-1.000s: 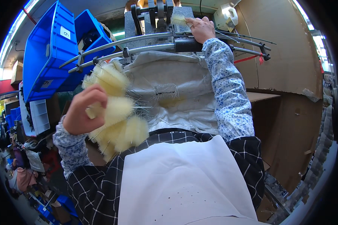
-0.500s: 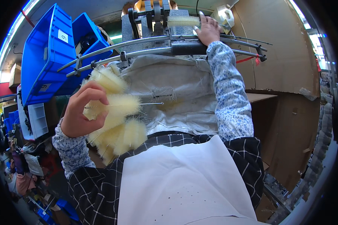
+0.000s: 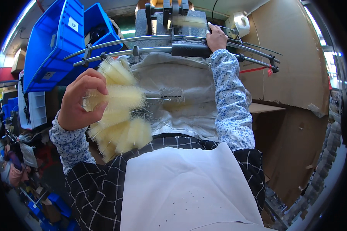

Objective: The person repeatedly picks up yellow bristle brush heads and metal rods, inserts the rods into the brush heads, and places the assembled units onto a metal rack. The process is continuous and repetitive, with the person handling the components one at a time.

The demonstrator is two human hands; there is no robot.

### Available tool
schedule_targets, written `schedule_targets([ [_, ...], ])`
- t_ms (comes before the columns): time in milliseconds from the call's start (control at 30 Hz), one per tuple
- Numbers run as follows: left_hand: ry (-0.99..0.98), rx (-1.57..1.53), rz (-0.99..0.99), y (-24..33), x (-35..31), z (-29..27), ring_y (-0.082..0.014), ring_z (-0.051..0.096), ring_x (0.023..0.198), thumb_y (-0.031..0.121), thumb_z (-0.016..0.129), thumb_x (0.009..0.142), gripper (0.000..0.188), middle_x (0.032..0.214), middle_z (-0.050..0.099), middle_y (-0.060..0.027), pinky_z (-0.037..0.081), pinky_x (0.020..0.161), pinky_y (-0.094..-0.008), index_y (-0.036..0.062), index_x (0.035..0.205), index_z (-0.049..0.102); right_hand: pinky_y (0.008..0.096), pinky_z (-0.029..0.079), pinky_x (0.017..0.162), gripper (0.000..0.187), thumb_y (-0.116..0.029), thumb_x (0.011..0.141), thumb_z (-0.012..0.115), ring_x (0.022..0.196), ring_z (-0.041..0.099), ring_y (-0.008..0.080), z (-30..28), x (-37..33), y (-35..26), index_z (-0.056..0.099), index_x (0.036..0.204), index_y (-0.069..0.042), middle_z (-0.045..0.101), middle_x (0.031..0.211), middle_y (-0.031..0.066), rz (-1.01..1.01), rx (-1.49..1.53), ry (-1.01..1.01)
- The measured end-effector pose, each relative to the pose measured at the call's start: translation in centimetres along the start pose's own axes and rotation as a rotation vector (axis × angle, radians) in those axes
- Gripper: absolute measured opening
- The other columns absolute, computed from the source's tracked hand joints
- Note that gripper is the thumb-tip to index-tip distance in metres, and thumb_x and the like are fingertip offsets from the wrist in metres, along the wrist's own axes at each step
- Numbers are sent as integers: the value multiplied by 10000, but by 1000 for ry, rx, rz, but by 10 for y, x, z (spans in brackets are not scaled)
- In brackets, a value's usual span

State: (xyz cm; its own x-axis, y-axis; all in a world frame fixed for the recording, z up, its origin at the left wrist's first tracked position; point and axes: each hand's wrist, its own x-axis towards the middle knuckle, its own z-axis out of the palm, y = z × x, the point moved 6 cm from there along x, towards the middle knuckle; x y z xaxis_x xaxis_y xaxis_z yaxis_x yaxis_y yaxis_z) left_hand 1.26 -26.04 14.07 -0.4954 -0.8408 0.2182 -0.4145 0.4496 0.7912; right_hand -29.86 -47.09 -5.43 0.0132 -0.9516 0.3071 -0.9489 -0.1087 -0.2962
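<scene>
My left hand (image 3: 85,100) is closed around a pale yellow bristle brush (image 3: 123,97), whose thin wire stem points right. Below and behind it lies a pile of similar brushes (image 3: 133,134). My right hand (image 3: 216,38) is at the machine, fingers bent down over the right end of a sliding carriage with a black sleeve (image 3: 191,49); what they grip is partly hidden. Just left of those fingers, another bristle brush (image 3: 189,21) lies level in the machine (image 3: 146,25), blurred. Its wire runs right, past my hand.
Two metal rails (image 3: 150,50) cross in front of the machine. Blue bins (image 3: 54,46) stand at the left, above a white tray (image 3: 37,109). A grey cloth (image 3: 173,77) spreads before me. Cardboard panels (image 3: 293,57) wall the right side, near a white jug (image 3: 241,24).
My right hand's fingers, spread out before, have bent down at the carriage. The brush in the machine now looks blurred. My left hand keeps its brush, and the view has shifted slightly.
</scene>
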Motion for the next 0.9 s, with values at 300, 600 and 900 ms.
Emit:
schedule_targets([
  [300, -41, 36, 0, 1, 1, 4, -189, 512, 746, -56, 591, 553, 312, 819, 487, -85, 418, 680, -270, 47, 832, 496, 408, 366, 806, 246, -123, 784, 469, 961, 530, 210, 13, -9, -87, 546, 1016, -96, 563, 995, 51, 44, -57, -82],
  [600, -108, 32, 34, 4, 10, 18, -198, 516, 758, -52, 578, 574, 304, 817, 493, -82, 424, 680, -278, 42, 852, 497, 410, 359, 823, 248, -124, 782, 467, 964, 531, 224, 14, -8, -91, 539, 1017, -91, 555, 1028, 49, 25, -57, -81],
  [900, 88, -143, -113, -21, -20, -6, -157, 425, 817, -63, 517, 626, 345, 888, 419, -89, 340, 762, -255, 42, 931, 394, 437, 400, 820, 308, -194, 750, 531, 961, 544, 237, -1, 10, 33, 565, 1054, -160, 568, 1040, 85, -17, -25, -52],
])
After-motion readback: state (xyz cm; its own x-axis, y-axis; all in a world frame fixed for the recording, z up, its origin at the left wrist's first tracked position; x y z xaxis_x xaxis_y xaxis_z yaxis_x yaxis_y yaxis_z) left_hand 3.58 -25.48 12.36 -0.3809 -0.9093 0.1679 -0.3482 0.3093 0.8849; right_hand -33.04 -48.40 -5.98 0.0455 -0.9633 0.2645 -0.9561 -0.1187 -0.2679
